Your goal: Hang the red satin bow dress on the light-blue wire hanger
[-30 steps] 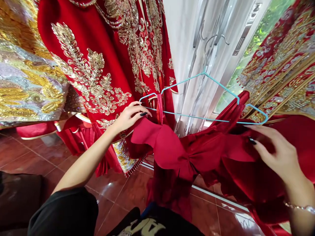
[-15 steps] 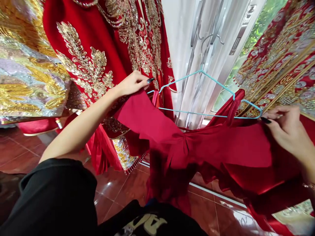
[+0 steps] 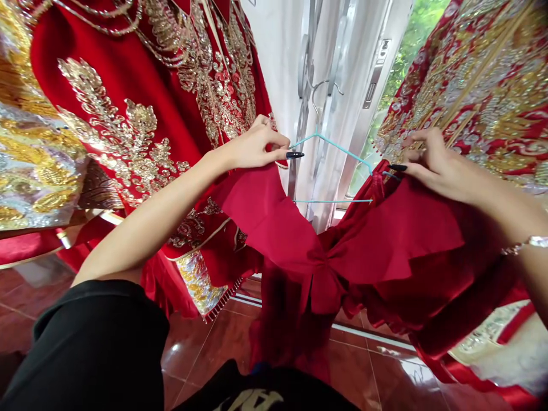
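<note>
A plain red dress (image 3: 282, 222) hangs on a thin light-blue hanger (image 3: 342, 149) in front of me. The hanger's metal hook rises towards the door handles. My left hand (image 3: 261, 145) pinches the dress's left shoulder edge, hiding that end of the hanger. On the other side my right hand (image 3: 432, 160) grips the right shoulder edge, thumb and fingers closed near the hanger's right end. A red strap (image 3: 377, 185) loops over the hanger beside my right thumb. Gathered folds meet at the middle of the neckline, and the skirt falls below in shadow.
An embroidered red and gold jacket (image 3: 171, 103) hangs at the left, beside a gold sequinned garment (image 3: 38, 154). Another beaded garment (image 3: 479, 85) hangs at the right. Behind stands a white door (image 3: 274, 51) with handles. Red tiles (image 3: 222, 337) cover the floor.
My right hand has moved inward and up, bringing the right shoulder of the dress with it over the hanger's end. My left hand has come slightly right. The view has shifted right.
</note>
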Demonstrator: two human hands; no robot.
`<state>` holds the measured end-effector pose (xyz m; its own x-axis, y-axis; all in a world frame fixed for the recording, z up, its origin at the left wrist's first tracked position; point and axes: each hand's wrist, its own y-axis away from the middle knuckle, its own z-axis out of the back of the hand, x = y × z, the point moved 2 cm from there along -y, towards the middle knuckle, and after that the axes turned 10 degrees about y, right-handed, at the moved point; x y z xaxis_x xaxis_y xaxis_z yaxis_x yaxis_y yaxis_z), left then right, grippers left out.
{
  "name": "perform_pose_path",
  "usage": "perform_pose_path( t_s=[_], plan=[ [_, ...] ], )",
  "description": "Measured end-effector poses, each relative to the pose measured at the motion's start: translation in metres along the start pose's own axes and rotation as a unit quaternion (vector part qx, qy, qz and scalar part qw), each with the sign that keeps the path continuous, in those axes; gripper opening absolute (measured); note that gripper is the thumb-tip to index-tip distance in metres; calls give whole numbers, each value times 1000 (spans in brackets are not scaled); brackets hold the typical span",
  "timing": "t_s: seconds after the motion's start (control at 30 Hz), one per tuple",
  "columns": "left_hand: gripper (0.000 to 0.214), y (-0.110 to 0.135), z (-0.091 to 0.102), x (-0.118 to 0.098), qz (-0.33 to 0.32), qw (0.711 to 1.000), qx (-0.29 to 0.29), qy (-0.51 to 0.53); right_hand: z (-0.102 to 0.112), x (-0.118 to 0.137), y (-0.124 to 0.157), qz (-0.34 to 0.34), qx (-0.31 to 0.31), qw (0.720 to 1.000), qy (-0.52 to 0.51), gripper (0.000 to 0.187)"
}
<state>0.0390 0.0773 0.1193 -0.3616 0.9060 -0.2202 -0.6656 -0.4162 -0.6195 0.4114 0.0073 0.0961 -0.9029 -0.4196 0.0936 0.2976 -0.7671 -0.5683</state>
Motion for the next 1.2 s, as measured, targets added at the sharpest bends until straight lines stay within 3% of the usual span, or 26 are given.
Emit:
perform_pose_path(
  t_s=[0.17,0.33,0.43,0.53,0.6,0.67,0.77,0.9,1.07,1.2],
  plan=[
    [38,4,-7,-9,-5,1000,11,-21,-1,3,-20,45,8,999,11,31],
    [35,5,-12,-11,-12,999,35,-23,-12,38,-40,114,22,993,16,39],
    [37,7,-14,-8,-22,999,33,-29,-7,66,-38,105,-56,993,17,52],
    [28,12,-17,-11,-5,997,-57,-47,3,88,-23,70,-218,973,-27,57],
    [21,20,-24,-19,23,987,-141,-67,-1,98,-10,32,-264,963,-29,51],
    [32,32,-37,-30,55,975,-191,-97,-19,104,3,-10,-240,971,17,50],
    [56,52,-63,-43,106,962,-202,-150,-61,102,21,-78,-187,974,102,66],
    [72,74,-84,-46,179,943,-223,-170,-99,86,34,-139,-183,965,126,78],
    [70,82,-83,-51,257,911,-247,-206,-98,72,32,-199,-201,949,139,61],
    [65,79,-78,-55,281,897,-258,-222,-92,79,27,-265,-169,930,189,49]
  ],
)
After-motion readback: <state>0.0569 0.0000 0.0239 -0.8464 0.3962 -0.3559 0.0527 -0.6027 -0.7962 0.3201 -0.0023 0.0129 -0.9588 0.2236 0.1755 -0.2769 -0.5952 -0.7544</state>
